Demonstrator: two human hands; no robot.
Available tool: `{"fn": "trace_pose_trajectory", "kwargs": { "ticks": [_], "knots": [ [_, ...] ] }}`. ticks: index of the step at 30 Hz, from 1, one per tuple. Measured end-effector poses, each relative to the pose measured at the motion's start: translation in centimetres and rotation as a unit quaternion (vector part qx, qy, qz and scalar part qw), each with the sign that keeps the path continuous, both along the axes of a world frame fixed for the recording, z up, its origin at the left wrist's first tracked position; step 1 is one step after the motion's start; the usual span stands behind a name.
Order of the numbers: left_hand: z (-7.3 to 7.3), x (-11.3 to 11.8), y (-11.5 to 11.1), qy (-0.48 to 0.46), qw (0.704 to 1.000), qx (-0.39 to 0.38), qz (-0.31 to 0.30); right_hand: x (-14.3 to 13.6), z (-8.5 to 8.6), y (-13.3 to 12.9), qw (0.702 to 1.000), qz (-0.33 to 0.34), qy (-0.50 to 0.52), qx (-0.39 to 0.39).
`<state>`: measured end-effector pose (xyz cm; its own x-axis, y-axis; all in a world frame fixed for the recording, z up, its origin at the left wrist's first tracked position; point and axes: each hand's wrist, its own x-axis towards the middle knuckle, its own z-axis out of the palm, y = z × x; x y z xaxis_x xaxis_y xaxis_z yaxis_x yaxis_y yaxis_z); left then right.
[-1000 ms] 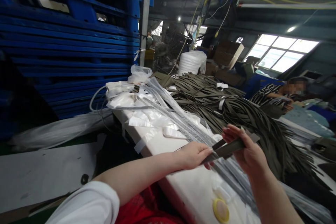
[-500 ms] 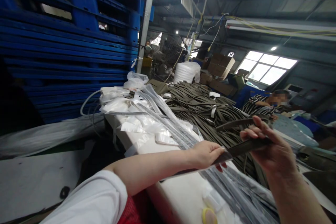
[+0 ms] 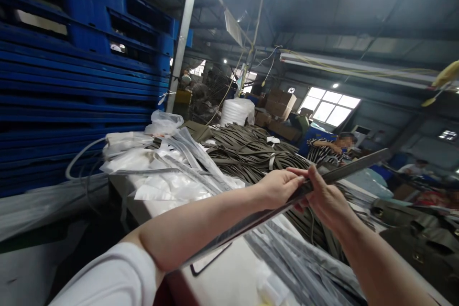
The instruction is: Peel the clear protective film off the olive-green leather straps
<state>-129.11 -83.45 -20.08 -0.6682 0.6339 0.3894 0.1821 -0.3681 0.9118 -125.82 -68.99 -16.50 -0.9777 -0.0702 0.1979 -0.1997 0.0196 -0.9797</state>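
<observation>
A long dark strap (image 3: 355, 165) in a clear sleeve runs slantwise from lower left to upper right. My left hand (image 3: 281, 189) is closed on it near its middle. Right beside it, my right hand (image 3: 324, 198) also grips the strap, thumb on top, the two hands almost touching. The strap's far end sticks out past my right hand. Beneath my hands lie long grey plastic sleeves (image 3: 287, 258) on the white table (image 3: 222, 277). Behind them is a big heap of dark olive straps (image 3: 240, 146).
White plastic bags (image 3: 172, 184) lie at the table's left. Blue pallets (image 3: 79, 91) are stacked beyond a metal post (image 3: 182, 43). A person in a striped top (image 3: 322, 150) sits at the back right. Olive bags (image 3: 416, 234) lie at the right.
My right hand has moved left, up against my left hand, and the strap now extends straight beyond it instead of curling back. The view has turned to the right.
</observation>
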Motion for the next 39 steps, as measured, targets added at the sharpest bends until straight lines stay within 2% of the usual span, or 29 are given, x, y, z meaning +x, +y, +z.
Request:
{"fn": "trace_pose_trajectory", "kwargs": {
  "ticks": [2,6,8,10,15,18,21,23,29,30,32,35,37,39],
  "knots": [
    [0.0,0.1,0.3,0.011,1.000,-0.020,0.002,0.2,0.3,0.1,1.000,-0.001,0.002,-0.024],
    [-1.2,0.4,0.9,-0.004,0.999,-0.040,-0.013,-0.4,2.0,2.6,0.985,-0.076,0.102,-0.116],
    [-1.3,0.4,1.4,-0.003,0.999,-0.037,-0.014,-0.6,2.5,3.4,0.984,-0.085,0.121,-0.100],
    [-0.7,0.3,1.8,-0.001,1.000,-0.030,-0.010,-0.3,2.5,3.3,0.989,-0.074,0.121,-0.051],
    [1.6,0.1,2.5,0.029,0.999,-0.009,-0.023,1.5,1.6,1.3,0.998,0.013,0.056,0.028],
    [2.0,0.3,2.6,0.044,0.999,-0.005,-0.030,1.9,2.5,1.7,0.998,0.001,0.052,0.033],
    [2.0,0.6,2.6,0.034,0.999,-0.008,-0.033,1.6,4.0,3.0,0.990,-0.054,0.129,0.006],
    [2.2,0.6,2.8,0.031,0.999,-0.003,-0.035,1.3,4.6,3.5,0.985,-0.068,0.157,-0.004],
    [3.3,0.4,3.2,0.075,0.997,0.013,-0.017,2.2,3.6,2.1,0.997,0.002,0.064,0.040],
    [3.3,0.4,3.2,0.078,0.997,0.009,-0.015,2.3,3.8,2.0,0.997,-0.005,0.071,0.028],
    [3.1,0.5,3.0,0.071,0.997,0.005,-0.014,2.5,4.9,2.6,0.991,-0.060,0.121,-0.023],
    [2.6,0.6,2.7,0.060,0.998,-0.004,-0.018,2.2,7.4,4.5,0.941,-0.184,0.262,-0.111],
    [2.4,0.5,2.6,0.060,0.998,-0.014,-0.016,2.1,8.7,5.8,0.910,-0.234,0.322,-0.118],
    [2.4,0.5,2.7,0.060,0.998,-0.016,-0.013,2.1,9.4,6.5,0.902,-0.261,0.333,-0.086]
  ]
}}
